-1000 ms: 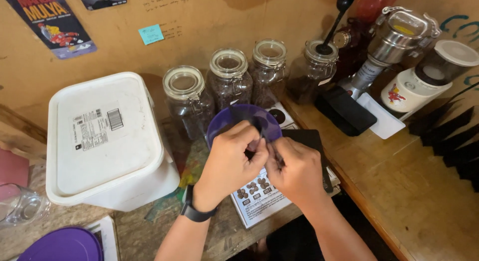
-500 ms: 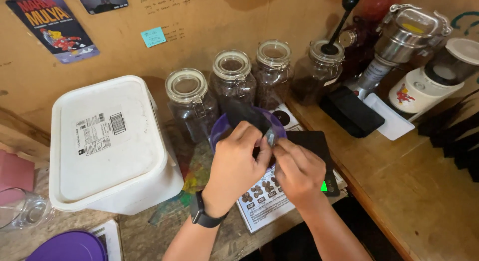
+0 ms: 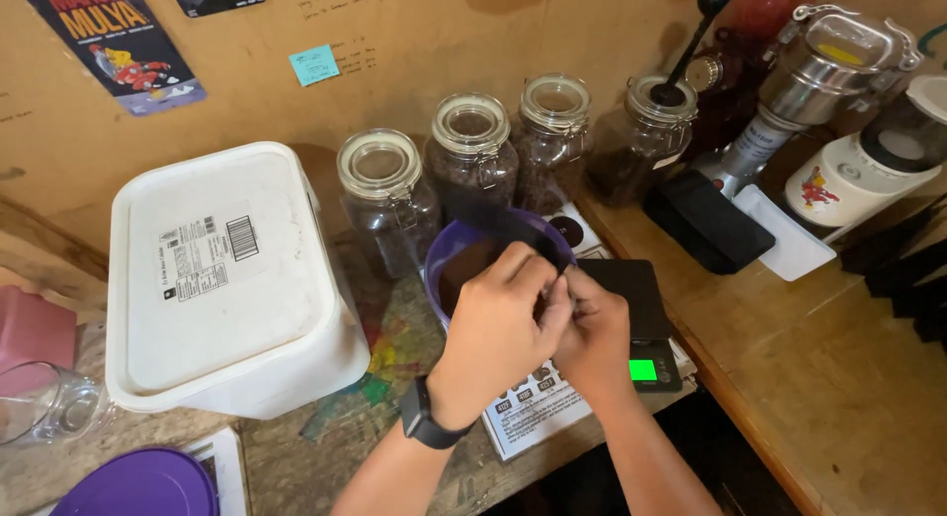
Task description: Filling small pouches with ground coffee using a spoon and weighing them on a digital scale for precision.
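A small item, too hidden to be identified, is pinched by both the left hand (image 3: 503,324) and the right hand (image 3: 594,336) and should be kept above the purple bowl (image 3: 449,255).

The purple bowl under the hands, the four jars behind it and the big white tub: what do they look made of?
The purple bowl looks like smooth, slightly glossy plastic, judging by its even colour and thin rim. The jars seem to be clear glass: dark contents show through, and wire clasps hold the lids. The white tub appears to be matte plastic with rounded, moulded corners.
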